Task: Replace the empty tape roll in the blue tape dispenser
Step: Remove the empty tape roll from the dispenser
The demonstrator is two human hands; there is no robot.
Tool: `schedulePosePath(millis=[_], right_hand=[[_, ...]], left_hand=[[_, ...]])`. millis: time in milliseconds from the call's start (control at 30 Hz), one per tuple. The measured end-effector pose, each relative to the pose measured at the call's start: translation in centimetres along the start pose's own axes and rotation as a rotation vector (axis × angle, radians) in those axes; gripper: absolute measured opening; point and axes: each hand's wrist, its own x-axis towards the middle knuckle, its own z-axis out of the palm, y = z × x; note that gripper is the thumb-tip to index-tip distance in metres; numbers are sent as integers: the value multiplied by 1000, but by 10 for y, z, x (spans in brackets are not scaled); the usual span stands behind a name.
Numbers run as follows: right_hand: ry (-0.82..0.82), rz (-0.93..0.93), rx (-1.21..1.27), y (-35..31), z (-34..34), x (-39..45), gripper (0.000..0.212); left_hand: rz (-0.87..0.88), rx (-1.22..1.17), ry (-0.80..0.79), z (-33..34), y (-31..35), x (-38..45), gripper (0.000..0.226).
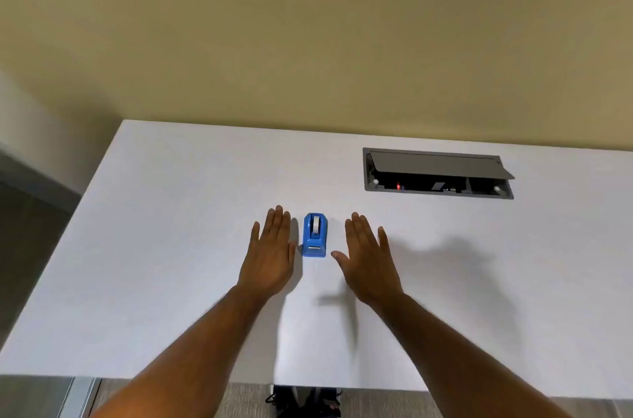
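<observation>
A small blue tape dispenser (314,235) stands on the white table (171,246), its cutter end toward me and a white roll (315,224) seated in its top. My left hand (270,251) is flat and open just left of it, palm down, holding nothing. My right hand (368,256) is spread open just right of it, also holding nothing. Neither hand touches the dispenser. No spare tape roll is in view.
A grey recessed cable box (436,174) with its lid propped open sits in the table at the back right. A beige wall (308,23) rises behind the table. The table's near edge is close to me, with my dark shoes (305,400) on the floor below.
</observation>
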Motion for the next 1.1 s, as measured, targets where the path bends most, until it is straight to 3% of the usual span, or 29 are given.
schedulePosePath(millis=[300, 600, 1100], right_hand=[[46, -55, 85, -1, 48, -7, 72], [101, -33, 184, -15, 84, 0, 72], [177, 25, 255, -17, 105, 4, 68]], left_hand=[[-27, -9, -24, 49, -11, -4, 61], [-40, 43, 55, 82, -19, -9, 61], [-55, 42, 140, 94, -27, -10, 58]])
